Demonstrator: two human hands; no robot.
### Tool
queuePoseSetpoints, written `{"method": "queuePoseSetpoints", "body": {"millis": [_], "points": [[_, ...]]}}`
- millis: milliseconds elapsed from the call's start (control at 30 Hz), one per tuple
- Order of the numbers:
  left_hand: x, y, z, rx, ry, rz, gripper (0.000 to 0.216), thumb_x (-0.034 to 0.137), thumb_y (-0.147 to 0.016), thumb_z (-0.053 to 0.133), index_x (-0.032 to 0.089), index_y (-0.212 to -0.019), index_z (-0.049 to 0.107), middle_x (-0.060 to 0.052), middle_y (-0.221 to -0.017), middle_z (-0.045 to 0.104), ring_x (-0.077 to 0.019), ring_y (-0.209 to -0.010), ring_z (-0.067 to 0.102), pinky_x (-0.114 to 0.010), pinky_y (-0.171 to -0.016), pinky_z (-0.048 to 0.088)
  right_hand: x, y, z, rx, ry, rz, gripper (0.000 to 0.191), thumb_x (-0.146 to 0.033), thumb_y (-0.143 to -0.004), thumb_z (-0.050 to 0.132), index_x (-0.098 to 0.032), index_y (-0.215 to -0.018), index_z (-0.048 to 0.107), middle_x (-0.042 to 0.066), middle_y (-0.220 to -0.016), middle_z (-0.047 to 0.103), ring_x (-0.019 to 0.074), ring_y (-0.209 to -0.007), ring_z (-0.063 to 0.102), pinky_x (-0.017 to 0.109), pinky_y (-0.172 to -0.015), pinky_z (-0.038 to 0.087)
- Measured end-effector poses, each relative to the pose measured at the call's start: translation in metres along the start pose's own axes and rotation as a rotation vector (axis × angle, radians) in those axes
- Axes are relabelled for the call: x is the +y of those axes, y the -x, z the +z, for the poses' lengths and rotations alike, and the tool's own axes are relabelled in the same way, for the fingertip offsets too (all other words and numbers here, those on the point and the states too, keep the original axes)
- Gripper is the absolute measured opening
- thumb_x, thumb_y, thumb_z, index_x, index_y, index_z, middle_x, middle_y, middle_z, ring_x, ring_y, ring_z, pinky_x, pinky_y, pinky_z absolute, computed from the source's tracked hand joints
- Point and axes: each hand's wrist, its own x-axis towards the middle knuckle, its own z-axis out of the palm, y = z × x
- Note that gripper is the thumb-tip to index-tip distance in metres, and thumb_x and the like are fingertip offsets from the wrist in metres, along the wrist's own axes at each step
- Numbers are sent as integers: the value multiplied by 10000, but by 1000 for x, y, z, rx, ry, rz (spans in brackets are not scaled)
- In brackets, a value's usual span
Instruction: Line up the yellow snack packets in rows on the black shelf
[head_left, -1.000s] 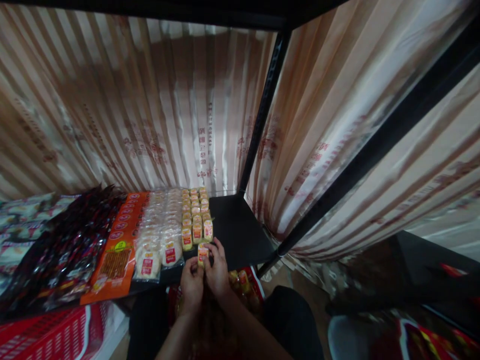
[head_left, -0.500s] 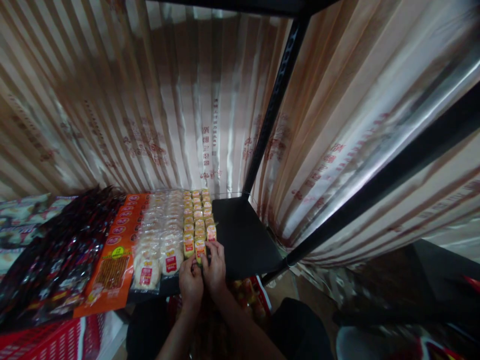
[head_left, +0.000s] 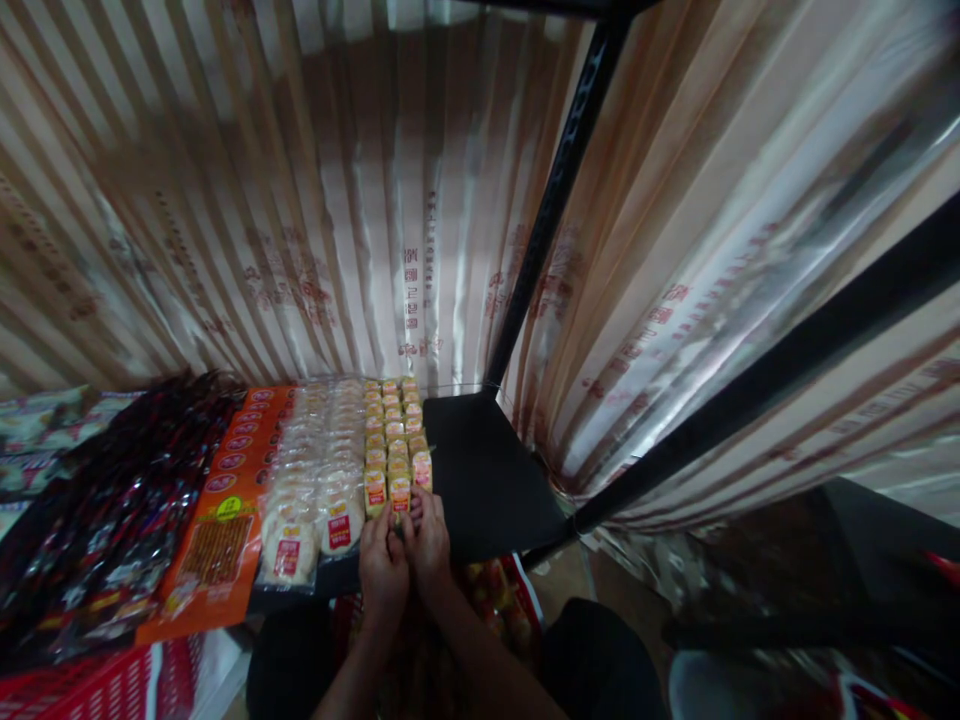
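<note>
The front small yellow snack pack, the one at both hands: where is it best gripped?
Probably the small yellow snack pack by its near bottom edge, from the shelf's open front: neighbouring packs hem both sides and the back. Left hand and right hand already meet there.

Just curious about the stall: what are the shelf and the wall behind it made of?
The shelf looks like black painted metal: matte, thin, on a slotted post. The wall seems to be glossy plastic sheeting, since it hangs in shiny folds with red print.
</note>
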Motion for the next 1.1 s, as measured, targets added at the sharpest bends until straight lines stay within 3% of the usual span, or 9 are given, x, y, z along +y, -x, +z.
{"method": "queuePoseSetpoints", "body": {"millis": [267,533,767,867,1000,1100], "points": [[-2,6,1,12,29,-3,437,155,-680,426,167,-1068,628,-107,-959,614,-227,-961,554,-386,-945,426,0,4,-3,5,30,-36,345,-149,-784,421,-199,-1105,540,50,-945,552,147,-750,580,270,-721,504],[5,11,-9,-89,-41,20,443,124,-691,421,175,-1086,615,-100,-1031,599,-212,-999,552,-373,-947,423,-8,11,-14,-69,37,-14,389,-151,-794,413,-189,-1166,522,56,-952,530,139,-736,560,260,-691,499],[3,57,-27,-152,-43,40,272,188,-773,405,219,-871,657,-69,-870,640,-196,-858,578,-331,-827,454,2,56,-30,-18,18,-102,295,-180,-854,350,-161,-1039,578,88,-997,582,160,-926,565,299,-842,472],[-8,84,-24,-291,-51,-62,263,172,-759,425,224,-852,666,-66,-876,655,-202,-860,586,-340,-832,440,16,79,-46,-106,111,-86,283,-181,-862,343,-186,-967,606,68,-956,628,163,-923,582,307,-848,464],[-36,116,-9,-499,66,-324,221,86,-641,510,198,-729,680,-85,-823,680,-220,-832,608,-368,-857,422,40,101,-75,-275,426,79,267,-214,-870,372,-192,-939,629,91,-951,664,201,-893,616,315,-789,463],[-49,134,5,-501,187,-431,145,81,-570,582,197,-608,661,-85,-706,675,-229,-740,611,-399,-832,430,57,110,-93,-490,596,218,279,-177,-844,399,-188,-988,638,120,-904,690,222,-796,655,294,-670,468]]}}
